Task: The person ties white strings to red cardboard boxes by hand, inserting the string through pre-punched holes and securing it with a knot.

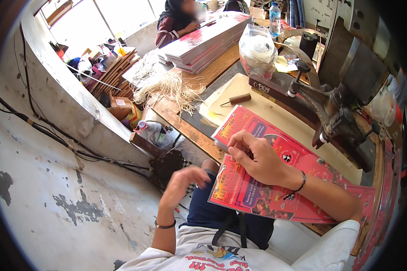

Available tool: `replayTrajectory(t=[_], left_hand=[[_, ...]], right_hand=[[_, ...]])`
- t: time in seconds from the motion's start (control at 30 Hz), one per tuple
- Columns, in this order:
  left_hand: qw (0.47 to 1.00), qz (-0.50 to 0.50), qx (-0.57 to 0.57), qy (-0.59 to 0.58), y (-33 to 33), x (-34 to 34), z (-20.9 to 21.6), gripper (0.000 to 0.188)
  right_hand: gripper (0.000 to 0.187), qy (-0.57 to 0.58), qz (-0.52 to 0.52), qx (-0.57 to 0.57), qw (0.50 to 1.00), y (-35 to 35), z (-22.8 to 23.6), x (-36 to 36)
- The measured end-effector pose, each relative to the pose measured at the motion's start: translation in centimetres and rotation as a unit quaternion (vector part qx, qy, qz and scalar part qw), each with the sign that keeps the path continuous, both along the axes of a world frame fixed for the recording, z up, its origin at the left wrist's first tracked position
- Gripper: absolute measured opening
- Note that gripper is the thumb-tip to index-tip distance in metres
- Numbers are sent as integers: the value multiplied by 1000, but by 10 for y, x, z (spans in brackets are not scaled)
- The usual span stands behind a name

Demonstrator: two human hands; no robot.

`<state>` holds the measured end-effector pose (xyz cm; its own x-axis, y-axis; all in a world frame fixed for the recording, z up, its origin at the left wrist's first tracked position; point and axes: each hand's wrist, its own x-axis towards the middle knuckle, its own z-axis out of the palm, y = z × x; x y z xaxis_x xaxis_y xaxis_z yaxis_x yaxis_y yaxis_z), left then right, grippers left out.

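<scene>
Two red printed poster stacks lie at an angle on the bench: a farther red poster stack [269, 126] and a nearer red poster [246, 196] that juts over the bench's front edge. Both have a metal eyelet near the left end. My right hand [260, 158] is above them, its fingers curled in with thumb and fingertips close together; what they hold, if anything, is hidden. Left of the posters, over my lap, my left hand [185, 180] hangs in the air, slightly blurred, fingers stretched out with nothing seen in them. An awl [236, 100] with a wooden handle lies beyond the posters.
A dark metal press-like machine [334, 104] stands at the right. Beyond are a bundle of white cords [172, 88], a tall stack of boards [208, 43], a plastic bag [257, 49] and a water bottle [274, 19]. A person [167, 29] sits at the far end.
</scene>
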<state>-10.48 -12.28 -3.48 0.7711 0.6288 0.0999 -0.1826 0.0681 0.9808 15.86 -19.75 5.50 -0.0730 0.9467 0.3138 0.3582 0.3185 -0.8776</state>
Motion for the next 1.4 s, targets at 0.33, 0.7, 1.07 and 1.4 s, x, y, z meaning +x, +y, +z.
replayTrajectory(t=[0.33, 0.7, 1.07, 1.4], left_hand=[[988, -88, -100, 72, -47, 38, 24, 41], [973, -11, -190, -128, -35, 14, 2, 39], [968, -118, -31, -217, -36, 79, 40, 62], [846, 251, 471, 3, 27, 120, 47, 35]], right_hand=[[19, -244, 40, 212, 946, -6, -1, -6], [89, -498, -38, -66, 864, -155, 73, 29], [81, -554, -381, -25, 740, -323, 93, 7], [79, -346, -715, 36, 607, -468, 95, 102]])
